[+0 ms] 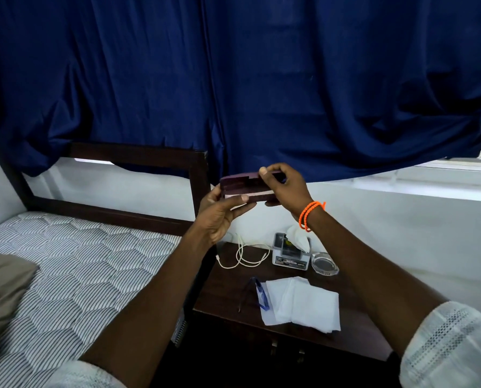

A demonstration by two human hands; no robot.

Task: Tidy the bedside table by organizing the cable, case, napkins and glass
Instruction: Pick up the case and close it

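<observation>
Both hands hold the dark purple hard case up above the dark wood bench. Left hand grips its bottom, right hand pinches the lid. It looks light and stiff; hold both ends.

The dark brown wooden bedside table looked glossy, the white paper napkins matt and soft.

Dark bedside table — cable, tissue box, ashtray, glasses, napkins.
</observation>
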